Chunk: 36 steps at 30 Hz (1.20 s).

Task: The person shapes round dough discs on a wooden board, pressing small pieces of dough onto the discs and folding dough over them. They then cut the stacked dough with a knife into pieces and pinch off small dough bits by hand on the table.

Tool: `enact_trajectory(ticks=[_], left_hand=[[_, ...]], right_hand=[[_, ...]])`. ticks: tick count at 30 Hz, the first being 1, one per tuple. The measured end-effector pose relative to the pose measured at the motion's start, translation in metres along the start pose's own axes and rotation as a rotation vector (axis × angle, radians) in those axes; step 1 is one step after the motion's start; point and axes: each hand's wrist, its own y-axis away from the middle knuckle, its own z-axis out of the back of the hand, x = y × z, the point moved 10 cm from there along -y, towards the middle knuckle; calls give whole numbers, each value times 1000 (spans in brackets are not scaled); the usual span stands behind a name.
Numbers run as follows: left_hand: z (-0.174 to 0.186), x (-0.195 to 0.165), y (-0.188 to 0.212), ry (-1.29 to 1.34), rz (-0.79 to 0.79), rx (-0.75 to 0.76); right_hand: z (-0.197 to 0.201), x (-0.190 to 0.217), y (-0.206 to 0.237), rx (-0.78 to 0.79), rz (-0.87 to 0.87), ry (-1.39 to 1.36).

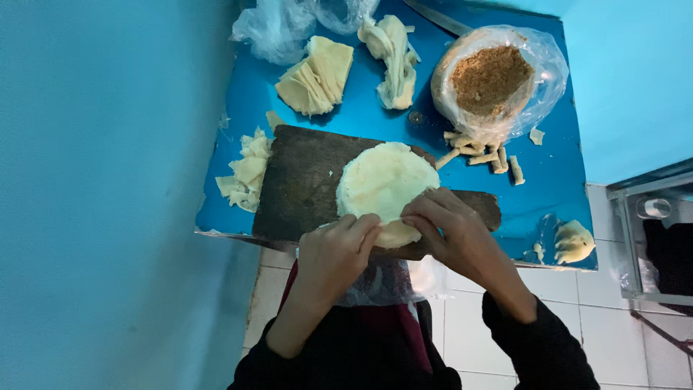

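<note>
The blue worktop [556, 180] carried a dark wooden board [303, 180] at its near edge. On the board lay a round dough disc [382, 177], overhanging toward the person. The left hand [336, 256] and right hand [455, 231], fingers curled, pinched the disc's near rim. Judged risk: the thin rim could tear under uneven pulling.

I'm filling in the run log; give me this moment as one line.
left hand: pinching near edge of dough round | right hand: same edge | dough round: on dark board | nearby: bag of crumbs
</note>
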Motion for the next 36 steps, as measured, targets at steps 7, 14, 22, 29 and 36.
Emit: enact_trajectory(ticks=[7,14,22,29,36], left_hand=[[-5,-14,10,-173,-51,7],[-6,-28,21,-163,-75,-63],[18,1,21,-138,-30,13],[58,32,28,334,206,-86],[10,51,33,1198,519,-304]], right_hand=[[-3,-2,-3,91,87,18],[-6,-15,-55,-52,115,52],[-39,6,-95,-24,80,17],[-20,27,-84,-111,37,-57],[-28,55,9,-17,-49,-433]])
